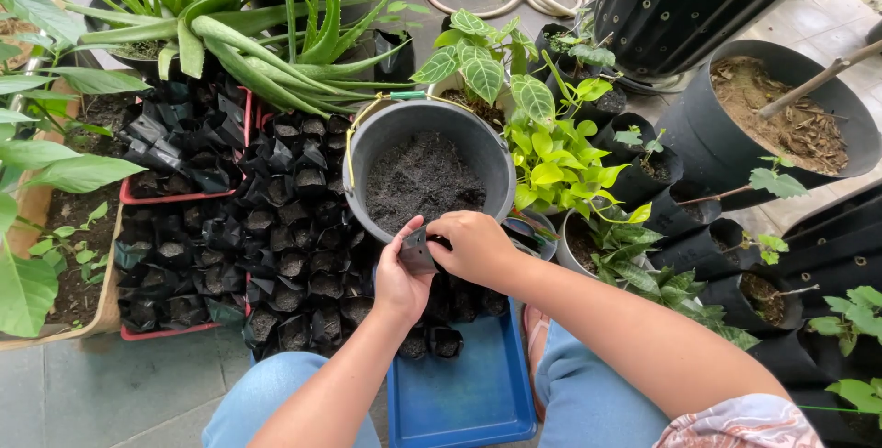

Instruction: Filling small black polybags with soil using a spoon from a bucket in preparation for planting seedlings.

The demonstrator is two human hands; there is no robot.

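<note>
- Both hands meet over the near rim of the grey bucket of soil [427, 172], and between them sits a small black seedling bag [418, 250].
- The left hand [400, 283] comes up from below, thumb and fingers pinched onto the bag's left edge; its grip is closed on the bag.
- The right hand [476, 244] curls over from the right, fingertips tucked at the bag's top; its grip looks closed on the same bag, though the fingertips themselves are hidden behind the knuckles.
- The bag reads as thin plastic film: very light, floppy, creased, with no stiffness of its own. It probably collapses unless its mouth is held apart from two sides.
- The best hold, judging by this, is the upper edge, one pinch on each side; a squeeze at the middle would just crumple it.
- The film may be slick, and soil dust could make it slip.
- Below the hands, rows of filled black bags [303, 264] stand packed together, some of them on the blue tray [469, 393].
- A red tray [175, 195] of more bags lies to the left, leafy potted plants [551, 158] to the right.
</note>
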